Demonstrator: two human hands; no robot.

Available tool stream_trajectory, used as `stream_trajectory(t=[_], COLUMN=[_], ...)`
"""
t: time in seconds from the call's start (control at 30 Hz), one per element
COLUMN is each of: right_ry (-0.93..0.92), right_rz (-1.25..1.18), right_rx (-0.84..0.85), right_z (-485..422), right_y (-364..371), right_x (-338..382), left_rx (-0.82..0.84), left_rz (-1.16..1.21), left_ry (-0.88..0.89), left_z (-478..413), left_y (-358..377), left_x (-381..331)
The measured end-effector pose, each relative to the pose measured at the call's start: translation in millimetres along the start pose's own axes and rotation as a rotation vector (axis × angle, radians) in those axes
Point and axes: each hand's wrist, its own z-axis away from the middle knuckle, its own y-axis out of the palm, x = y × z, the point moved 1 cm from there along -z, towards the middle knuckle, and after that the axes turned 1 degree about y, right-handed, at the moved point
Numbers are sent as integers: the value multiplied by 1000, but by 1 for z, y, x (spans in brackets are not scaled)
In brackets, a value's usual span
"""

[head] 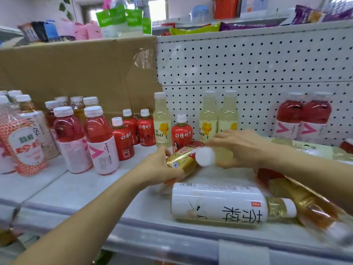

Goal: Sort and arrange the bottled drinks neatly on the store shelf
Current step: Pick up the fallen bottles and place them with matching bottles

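1. Our left hand [162, 165] is wrapped around a gold-labelled plastic tea bottle [181, 159] lying tipped on the white shelf [80, 190] — probably to stand it up.
2. Our right hand [236, 148] clasps a pale yellow white-capped bottle [206, 156], cap toward us — just right of the left hand.

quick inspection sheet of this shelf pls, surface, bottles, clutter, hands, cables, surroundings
surface: white store shelf, bare at front left
job's things: red drinks and pale yellow bottles upright at back; white-labelled tea bottle lying on its side at front
clutter: amber bottles lying at right
grippers: left hand grips a gold-labelled bottle; right hand holds a white-capped bottle, tilted
cables: nothing seen
surroundings: pegboard, cardboard sheet, snack packs above
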Motion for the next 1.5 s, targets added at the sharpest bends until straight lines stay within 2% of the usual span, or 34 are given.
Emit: stream_trajectory(t=[0.1,0.2,0.27,0.43,0.6,0.8,0.87,0.93,1.0,1.07,1.1,1.17,1.23,1.3,1.4,1.5], right_ry=[311,488,593,709,750,837,796,683,563,490,469,463,486,506,506,518], right_rz=[-356,-787,-914,-922,-905,-695,-709,-788,-844,-729,-637,-535,-540,-539,-495,-527], right_rx=[-128,-254,-267,-110,-62,16,30,142,378,620,701,750,694,586,384,85], right_z=[0,-6,-10,-16,-8,17,28,42,58,70,74,77,78,78,74,65], right_y=[-7,-8,-9,-16,-25,-36,-45,-57,-68,-71,-68,-61,-56,-61,-73,-89], right_x=[-17,-31,-34,-33,-20,-7,3,16,33,49,56,67,71,74,77,81], left_rx=[-102,-259,-339,-399,-261,-113,-113,-170,-299,-367,-326,-122,106,194,67,-22], left_rz=[38,-24,-33,-12,-168,-157,-170,-201,-237,-202,-187,-208,-247,-340,-412,-125], left_ry=[60,156,214,322,427,486,496,472,493,582,629,679,651,636,682,653], left_z=[7,8,9,2,-25,-43,-40,-33,-15,15,30,53,62,63,61,56], left_y=[-6,-21,-31,-60,-69,-65,-62,-55,-42,-24,-12,8,23,30,31,22], left_x=[8,8,3,-26,-65,-66,-62,-57,-53,-50,-48,-44,-39,-36,-32,-20])
